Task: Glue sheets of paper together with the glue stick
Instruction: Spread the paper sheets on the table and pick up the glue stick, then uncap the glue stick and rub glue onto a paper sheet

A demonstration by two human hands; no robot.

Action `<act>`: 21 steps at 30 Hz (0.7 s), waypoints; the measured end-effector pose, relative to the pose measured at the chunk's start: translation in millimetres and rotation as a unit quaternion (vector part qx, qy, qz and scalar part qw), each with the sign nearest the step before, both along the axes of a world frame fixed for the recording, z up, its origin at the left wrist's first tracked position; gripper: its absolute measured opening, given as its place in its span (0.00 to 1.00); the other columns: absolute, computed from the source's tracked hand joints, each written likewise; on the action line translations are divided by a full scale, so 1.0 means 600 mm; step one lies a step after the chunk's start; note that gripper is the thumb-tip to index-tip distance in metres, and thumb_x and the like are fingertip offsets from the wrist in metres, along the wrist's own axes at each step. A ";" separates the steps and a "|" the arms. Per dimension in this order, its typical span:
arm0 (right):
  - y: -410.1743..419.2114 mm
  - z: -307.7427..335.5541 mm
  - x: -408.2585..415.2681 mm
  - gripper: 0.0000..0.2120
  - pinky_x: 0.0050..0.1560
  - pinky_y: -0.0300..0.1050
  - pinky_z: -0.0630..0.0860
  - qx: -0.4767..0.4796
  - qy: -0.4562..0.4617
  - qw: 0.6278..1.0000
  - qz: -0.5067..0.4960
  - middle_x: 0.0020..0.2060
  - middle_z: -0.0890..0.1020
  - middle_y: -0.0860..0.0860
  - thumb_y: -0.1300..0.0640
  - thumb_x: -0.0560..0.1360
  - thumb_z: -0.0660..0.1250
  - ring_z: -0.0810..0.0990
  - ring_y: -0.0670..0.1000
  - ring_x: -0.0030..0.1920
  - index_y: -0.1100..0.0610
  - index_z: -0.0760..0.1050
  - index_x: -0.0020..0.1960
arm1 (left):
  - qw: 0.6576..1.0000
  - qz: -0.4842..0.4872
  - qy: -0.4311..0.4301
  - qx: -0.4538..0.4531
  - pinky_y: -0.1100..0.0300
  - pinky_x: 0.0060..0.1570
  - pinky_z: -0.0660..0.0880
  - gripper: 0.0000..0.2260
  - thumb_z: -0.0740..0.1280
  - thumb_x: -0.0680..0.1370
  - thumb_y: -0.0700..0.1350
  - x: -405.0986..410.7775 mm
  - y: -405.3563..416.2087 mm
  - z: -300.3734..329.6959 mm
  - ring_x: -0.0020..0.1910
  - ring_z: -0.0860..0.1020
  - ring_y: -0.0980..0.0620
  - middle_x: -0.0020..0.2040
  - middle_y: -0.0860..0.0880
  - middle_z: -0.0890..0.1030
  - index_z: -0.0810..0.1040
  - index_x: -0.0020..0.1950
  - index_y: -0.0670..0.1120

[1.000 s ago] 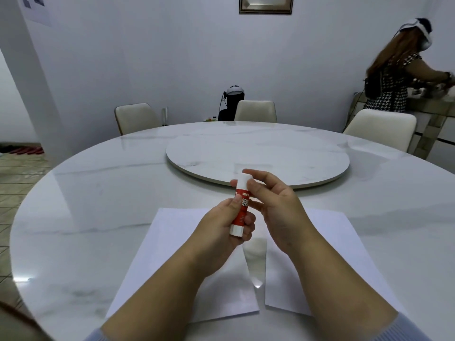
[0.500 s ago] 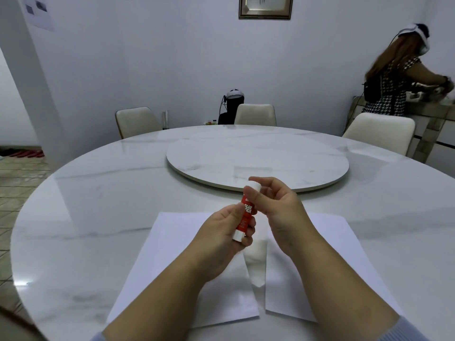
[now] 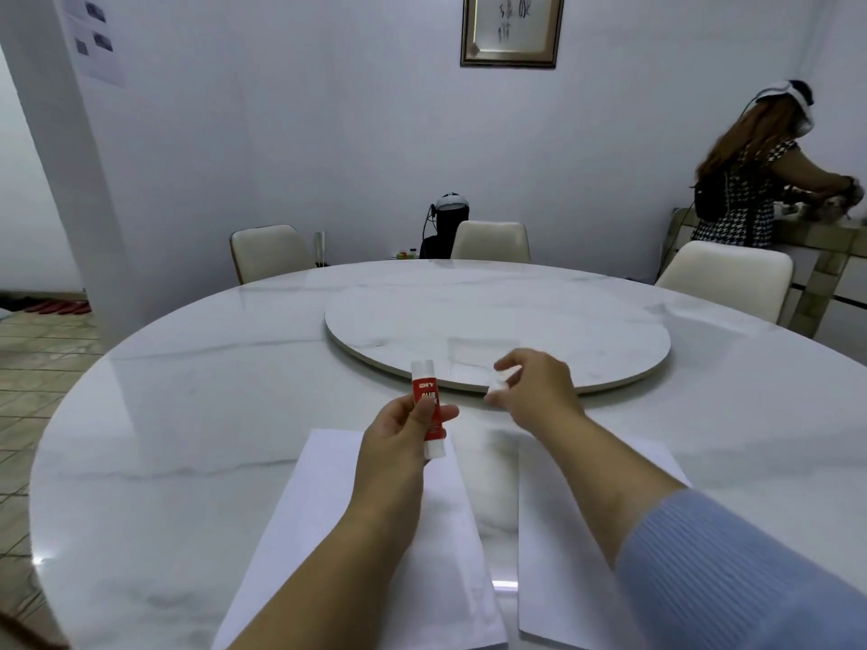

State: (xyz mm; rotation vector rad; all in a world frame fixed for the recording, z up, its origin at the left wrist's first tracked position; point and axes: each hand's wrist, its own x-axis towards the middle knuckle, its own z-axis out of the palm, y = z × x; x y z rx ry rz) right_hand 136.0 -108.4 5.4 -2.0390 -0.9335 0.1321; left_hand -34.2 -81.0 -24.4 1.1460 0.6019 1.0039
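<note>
- Since a second ago the right hand (image 3: pixel 535 387) has pulled away from the glue stick (image 3: pixel 428 408) to the right, taking the white cap (image 3: pixel 498 383) with it; the stick's top is now uncapped.
- Round white marble surface (image 3: pixel 187 415) fills most of the view, with a raised round turntable (image 3: pixel 497 335) of the same stone at its middle.
- Two white paper sheets lie side by side on the near part of the surface: the left sheet (image 3: pixel 319 532) and the right sheet (image 3: pixel 563 579), with a narrow strip of marble between them.
- Left hand (image 3: pixel 399 443) holds the glue stick nearly upright above the left sheet, fingers and thumb wrapped round its lower half.
- Right hand hovers near the turntable's near edge, fingers pinched on the cap.
- Glue stick has a red label with white print reading "DIY" and "GLUE"; the next line is hidden by the thumb.
- Framed picture (image 3: pixel 511 28) hangs on the far wall; its dark marks cannot be read.
</note>
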 end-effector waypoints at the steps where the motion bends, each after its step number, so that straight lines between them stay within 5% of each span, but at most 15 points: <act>1: 0.006 -0.015 0.001 0.13 0.37 0.39 0.69 -0.011 0.002 1.000 -0.005 0.44 0.79 0.52 0.62 0.67 0.76 0.76 0.49 0.38 0.54 0.77 0.49 | 1.000 0.000 -0.010 -0.006 0.59 0.46 0.73 0.08 0.66 0.75 0.50 0.001 0.001 0.001 0.43 0.78 0.53 0.40 0.53 0.85 0.80 0.47 0.48; 7: 0.006 -0.037 -0.005 0.13 0.41 0.42 0.74 -0.022 -0.053 0.998 -0.014 0.50 0.77 0.53 0.60 0.67 0.75 0.75 0.49 0.42 0.55 0.76 0.49 | 0.999 0.031 0.003 -0.017 0.56 0.51 0.76 0.04 0.68 0.75 0.46 -0.002 0.007 -0.001 0.45 0.81 0.52 0.38 0.54 0.85 0.81 0.45 0.48; 10: -0.031 0.005 -0.042 0.09 0.31 0.34 0.69 0.105 -0.030 0.993 0.043 0.41 0.79 0.47 0.46 0.69 0.72 0.74 0.44 0.35 0.49 0.75 0.43 | 0.998 0.039 -0.018 -0.051 0.60 0.53 0.75 0.05 0.69 0.74 0.46 -0.009 0.016 0.004 0.46 0.83 0.55 0.41 0.52 0.86 0.81 0.47 0.47; 12: -0.067 0.016 -0.093 0.15 0.28 0.31 0.69 0.099 -0.035 0.985 0.136 0.34 0.78 0.42 0.34 0.65 0.68 0.75 0.42 0.32 0.45 0.75 0.41 | 0.992 0.017 -0.081 -0.100 0.62 0.45 0.78 0.09 0.70 0.72 0.46 -0.016 0.021 0.011 0.43 0.84 0.54 0.41 0.48 0.86 0.81 0.49 0.42; 14: -0.094 0.000 -0.134 0.16 0.30 0.34 0.71 0.069 -0.196 0.967 0.144 0.35 0.78 0.40 0.34 0.64 0.69 0.76 0.43 0.34 0.43 0.74 0.45 | 0.986 -0.010 -0.111 -0.124 0.64 0.37 0.79 0.15 0.72 0.67 0.48 -0.017 0.017 0.017 0.39 0.84 0.53 0.39 0.45 0.85 0.80 0.49 0.39; 16: -0.104 -0.018 -0.150 0.13 0.31 0.42 0.76 0.119 -0.379 0.912 0.098 0.35 0.81 0.46 0.48 0.67 0.75 0.79 0.49 0.33 0.52 0.78 0.46 | 0.983 -0.032 -0.126 -0.128 0.63 0.36 0.79 0.18 0.72 0.64 0.48 -0.015 0.009 0.020 0.38 0.84 0.53 0.38 0.45 0.85 0.80 0.48 0.37; 18: -0.104 -0.027 -0.150 0.09 0.31 0.46 0.78 0.151 -0.453 0.876 0.071 0.32 0.82 0.53 0.57 0.68 0.76 0.80 0.54 0.31 0.60 0.80 0.44 | 0.981 -0.048 -0.145 -0.116 0.62 0.40 0.80 0.18 0.73 0.64 0.46 -0.016 0.005 0.021 0.41 0.84 0.51 0.40 0.44 0.85 0.80 0.48 0.37; 19: -0.104 -0.028 -0.149 0.07 0.31 0.44 0.78 0.164 -0.417 0.891 0.079 0.32 0.82 0.53 0.58 0.70 0.74 0.79 0.51 0.31 0.60 0.80 0.44 | 0.982 -0.054 -0.151 -0.101 0.62 0.42 0.80 0.17 0.73 0.64 0.46 -0.018 0.005 0.021 0.43 0.84 0.50 0.41 0.43 0.85 0.81 0.48 0.37; 21: -0.105 -0.025 -0.154 0.03 0.31 0.34 0.71 0.186 -0.188 0.959 0.102 0.29 0.80 0.47 0.56 0.74 0.70 0.76 0.45 0.30 0.55 0.79 0.44 | 0.986 -0.068 -0.146 -0.051 0.61 0.45 0.79 0.14 0.72 0.65 0.46 -0.023 0.005 0.023 0.45 0.83 0.49 0.42 0.43 0.85 0.83 0.46 0.39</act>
